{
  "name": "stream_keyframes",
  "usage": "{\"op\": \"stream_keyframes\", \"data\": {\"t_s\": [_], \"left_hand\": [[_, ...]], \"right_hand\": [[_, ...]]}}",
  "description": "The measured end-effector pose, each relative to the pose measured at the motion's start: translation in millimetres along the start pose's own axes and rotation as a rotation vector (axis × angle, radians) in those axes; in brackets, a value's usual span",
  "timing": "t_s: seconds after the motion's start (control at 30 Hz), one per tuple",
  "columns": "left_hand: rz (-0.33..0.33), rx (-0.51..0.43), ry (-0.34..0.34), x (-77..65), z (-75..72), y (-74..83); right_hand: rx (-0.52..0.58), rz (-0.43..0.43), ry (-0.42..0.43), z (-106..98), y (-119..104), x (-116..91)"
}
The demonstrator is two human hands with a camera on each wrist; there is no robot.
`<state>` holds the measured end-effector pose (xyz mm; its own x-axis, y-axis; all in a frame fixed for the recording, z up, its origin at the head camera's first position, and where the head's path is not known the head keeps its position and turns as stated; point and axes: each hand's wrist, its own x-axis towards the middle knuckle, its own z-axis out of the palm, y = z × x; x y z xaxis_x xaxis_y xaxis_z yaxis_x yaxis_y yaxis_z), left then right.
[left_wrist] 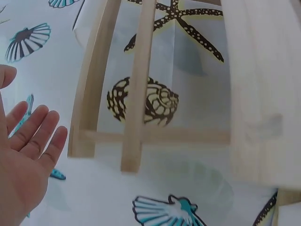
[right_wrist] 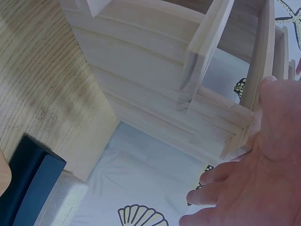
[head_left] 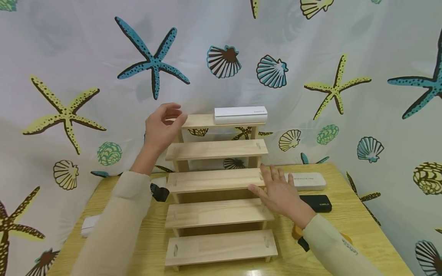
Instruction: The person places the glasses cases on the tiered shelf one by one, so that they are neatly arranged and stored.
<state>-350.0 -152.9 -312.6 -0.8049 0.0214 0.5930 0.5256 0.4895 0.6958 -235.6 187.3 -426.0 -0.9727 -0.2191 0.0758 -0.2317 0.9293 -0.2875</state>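
Note:
A stepped wooden display rack [head_left: 217, 180] with several light plank shelves stands in the head view. On the right part of its top shelf [head_left: 198, 121] lies a closed white case [head_left: 240, 115]. At that shelf's left end hovers my left hand [head_left: 161, 126], fingers loosely bent; the left wrist view shows the left hand [left_wrist: 28, 155] apart from the wood, palm bare. My right hand [head_left: 279, 191] rests with spread fingers at the right end of the middle shelf [head_left: 214, 180]. In the right wrist view, the right hand [right_wrist: 277, 155] touches a shelf end, partly hiding it.
On the wooden table [head_left: 359, 226], right of the rack, lie a white case [head_left: 309, 181] and a black case [head_left: 318, 203]. An orange-brown object [head_left: 296, 231] is half hidden by the right sleeve. A white box [head_left: 89, 225] sits at left. A patterned cloth [head_left: 221, 23] hangs behind.

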Motion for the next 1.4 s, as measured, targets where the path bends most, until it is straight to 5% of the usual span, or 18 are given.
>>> {"op": "stream_keyframes", "data": {"t_s": [0.43,0.9,1.4], "left_hand": [[-0.064,-0.012,0.067,-50.9,-62.7,-42.6],[-0.152,0.045,0.079,-131.4,-120.4,-103.4],[-0.393,0.142,0.094,-202.0,-167.4,-155.8]], "right_hand": [[0.0,-0.01,0.014,1.2,-0.2,0.3],[0.008,-0.01,0.014,1.8,-0.7,-0.7],[0.003,-0.009,0.019,2.3,-0.8,-1.5]]}}
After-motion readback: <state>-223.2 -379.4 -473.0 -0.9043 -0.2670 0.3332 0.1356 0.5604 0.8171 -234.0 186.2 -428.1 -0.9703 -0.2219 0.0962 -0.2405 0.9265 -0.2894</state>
